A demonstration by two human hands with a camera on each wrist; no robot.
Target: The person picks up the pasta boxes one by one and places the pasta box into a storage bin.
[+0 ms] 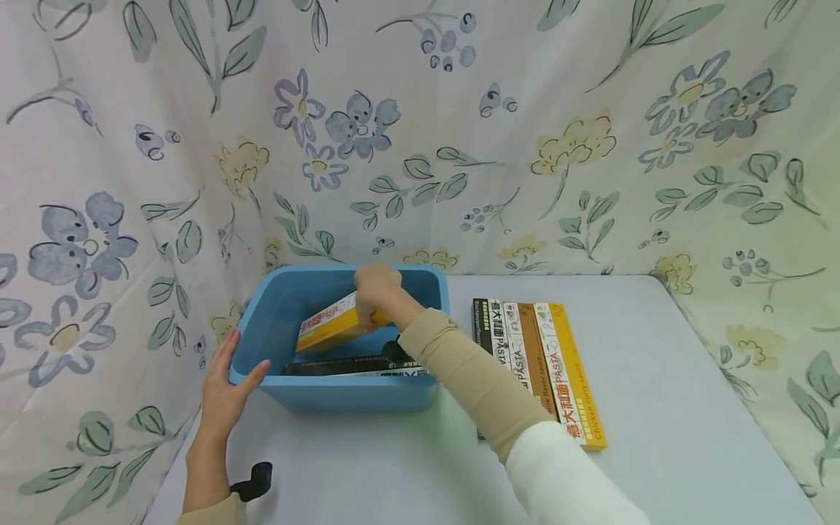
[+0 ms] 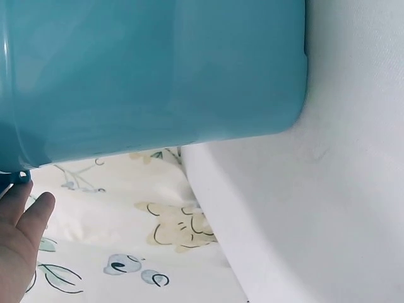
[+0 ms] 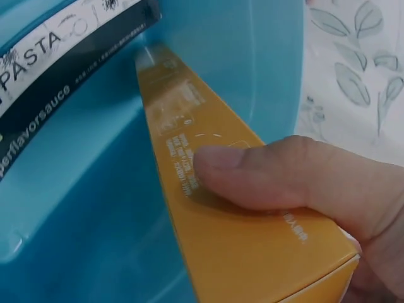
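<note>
My right hand [image 1: 380, 292] grips a yellow pasta box [image 1: 326, 324] inside the blue plastic bin [image 1: 354, 397]. The thumb [image 3: 246, 170] lies across the box's printed yellow face in the right wrist view. The box is tilted, its far end low toward the bin's left end and the held end raised. Along the bin's front wall lies a black and white pasta box [image 1: 348, 366], partly hidden by the right wrist. My left hand [image 1: 226, 383] rests at the bin's front left corner, thumb and fingers spread, its fingers touching the rim.
Right of the bin, several pasta boxes lie side by side on the white table [image 1: 656, 350]: a black one [image 1: 482, 321], a brown one [image 1: 537, 357] and a yellow one [image 1: 577, 379]. My right forearm overlaps them. A floral curtain [image 1: 420, 131] hangs behind and along the sides.
</note>
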